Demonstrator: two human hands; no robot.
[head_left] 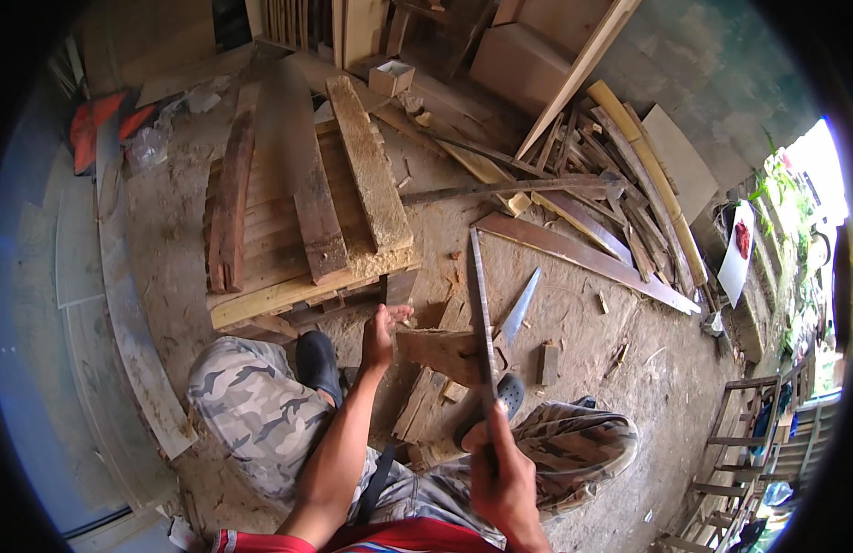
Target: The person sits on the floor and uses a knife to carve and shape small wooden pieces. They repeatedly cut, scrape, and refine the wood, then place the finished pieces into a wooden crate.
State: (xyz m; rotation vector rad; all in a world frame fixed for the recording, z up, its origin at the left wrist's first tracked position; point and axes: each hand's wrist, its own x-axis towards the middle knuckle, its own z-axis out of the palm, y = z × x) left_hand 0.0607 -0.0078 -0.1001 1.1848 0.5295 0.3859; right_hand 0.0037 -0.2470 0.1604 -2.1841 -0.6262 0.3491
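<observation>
jutting from right hand (pixel 505 475), grey strip (pixel 483 313), long, narrow, straight

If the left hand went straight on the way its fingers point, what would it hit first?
The left hand would probably meet the metal strip that the right hand holds, though depth is unclear and it might miss it.

No legible words, labels, brands, numbers or signs on any surface in view before you.
</observation>
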